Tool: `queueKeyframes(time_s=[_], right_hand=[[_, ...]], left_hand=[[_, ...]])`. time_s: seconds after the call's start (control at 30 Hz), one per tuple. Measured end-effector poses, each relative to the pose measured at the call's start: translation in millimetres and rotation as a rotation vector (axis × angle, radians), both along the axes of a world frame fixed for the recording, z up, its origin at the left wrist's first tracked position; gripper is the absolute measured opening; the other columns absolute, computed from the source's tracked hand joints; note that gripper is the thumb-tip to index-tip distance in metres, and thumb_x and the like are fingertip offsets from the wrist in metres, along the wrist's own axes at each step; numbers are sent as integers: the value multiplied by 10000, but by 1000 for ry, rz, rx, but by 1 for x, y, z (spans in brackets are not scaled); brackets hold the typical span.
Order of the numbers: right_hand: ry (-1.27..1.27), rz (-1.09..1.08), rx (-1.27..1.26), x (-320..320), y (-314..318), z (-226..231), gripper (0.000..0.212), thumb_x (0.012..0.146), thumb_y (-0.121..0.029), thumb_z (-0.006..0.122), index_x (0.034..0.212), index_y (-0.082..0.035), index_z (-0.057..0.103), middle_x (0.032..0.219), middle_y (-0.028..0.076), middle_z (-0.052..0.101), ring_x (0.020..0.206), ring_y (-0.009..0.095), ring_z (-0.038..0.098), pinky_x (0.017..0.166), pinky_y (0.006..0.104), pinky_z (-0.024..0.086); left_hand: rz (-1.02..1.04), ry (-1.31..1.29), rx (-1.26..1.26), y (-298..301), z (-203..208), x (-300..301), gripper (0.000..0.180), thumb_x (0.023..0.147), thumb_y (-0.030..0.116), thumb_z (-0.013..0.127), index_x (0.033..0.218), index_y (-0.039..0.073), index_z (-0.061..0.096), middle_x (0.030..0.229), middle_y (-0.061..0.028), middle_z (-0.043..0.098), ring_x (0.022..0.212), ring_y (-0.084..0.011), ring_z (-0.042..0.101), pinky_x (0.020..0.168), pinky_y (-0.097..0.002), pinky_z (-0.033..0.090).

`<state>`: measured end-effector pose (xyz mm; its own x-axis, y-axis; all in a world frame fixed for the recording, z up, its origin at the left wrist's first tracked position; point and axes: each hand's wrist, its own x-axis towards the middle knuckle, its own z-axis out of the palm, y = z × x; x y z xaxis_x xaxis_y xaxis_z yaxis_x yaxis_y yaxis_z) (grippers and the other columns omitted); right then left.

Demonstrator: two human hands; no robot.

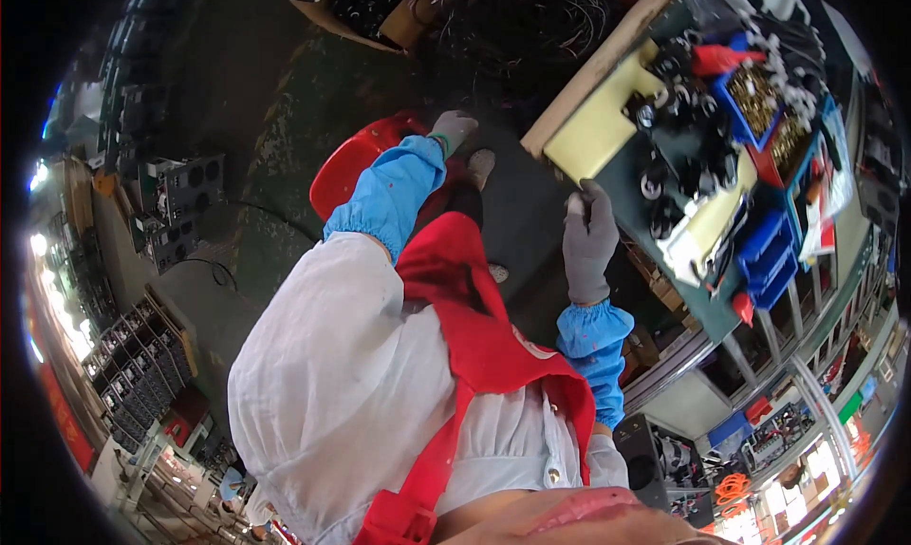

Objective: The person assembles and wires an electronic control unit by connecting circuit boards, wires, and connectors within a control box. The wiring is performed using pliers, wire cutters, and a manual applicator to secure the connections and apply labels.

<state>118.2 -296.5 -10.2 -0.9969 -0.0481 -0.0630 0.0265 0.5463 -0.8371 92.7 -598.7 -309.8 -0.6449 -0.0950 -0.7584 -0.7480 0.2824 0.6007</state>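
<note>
My left hand [454, 129], in a grey glove, is at the far right end of a red plastic stool [353, 162]. My blue-sleeved forearm crosses over the stool and hides part of it. How the fingers lie on that side does not show clearly. My right hand [590, 236], gloved in grey too, is raised beside the near corner of a workbench. Its thumb and forefinger stand apart with nothing visible between them. Close to those fingertips lies a pale yellow pad [590, 146] along the bench's wooden edge [603, 70].
On the bench are black parts [678, 156], a blue bin [750, 99] of brass-coloured pieces and another blue bin [767, 258]. An open carton [413, 18] of black parts stands on the floor beside tangled dark cables [531, 23]. Speaker-like units [195, 175] stand at left.
</note>
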Motion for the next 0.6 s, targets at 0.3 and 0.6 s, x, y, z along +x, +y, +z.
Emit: queueKeyframes(time_s=[0.3,0.6], right_hand=[[277,91,499,-115,-66,-45,241,847,-104,618,1081,-56,644,689,116,561,558,315,551,497,413,442],[123,158,453,-126,-62,-41,270,711,12,604,979,5,635,663,122,560,507,292,516,469,376,417]], left_hand=[[-662,17,-452,30,-10,-201,517,867,286,567,1348,108,501,1237,-108,601,1172,-299,549,976,-423,437],[-815,389,-633,104,-133,-299,542,807,183,545,1342,121,486,1394,-103,494,1323,-275,425,1049,-430,344]])
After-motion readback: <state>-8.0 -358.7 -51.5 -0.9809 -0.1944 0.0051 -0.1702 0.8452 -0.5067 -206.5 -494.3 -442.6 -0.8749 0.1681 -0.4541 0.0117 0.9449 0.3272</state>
